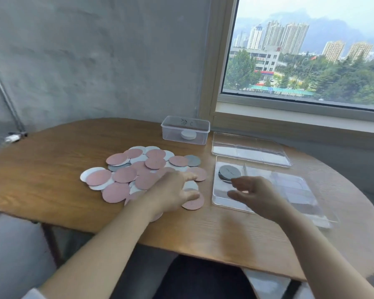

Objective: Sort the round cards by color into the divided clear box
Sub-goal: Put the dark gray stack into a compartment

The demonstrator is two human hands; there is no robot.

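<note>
A heap of round cards (138,173), pink, white and grey, lies spread on the wooden table. My left hand (173,193) rests flat on the heap's right edge, fingers stretched over pink and white cards. To the right stands the divided clear box (289,190); a small stack of dark grey cards (228,171) lies in its far left compartment. My right hand (255,195) hovers over the box's left part, just in front of that stack, fingers loosely bent, with nothing visible in them.
The box's clear lid (249,151) lies flat behind it. A small clear tub (185,130) holding a stack of white discs stands at the back, near the window sill. The table's front edge (203,249) is close to my body.
</note>
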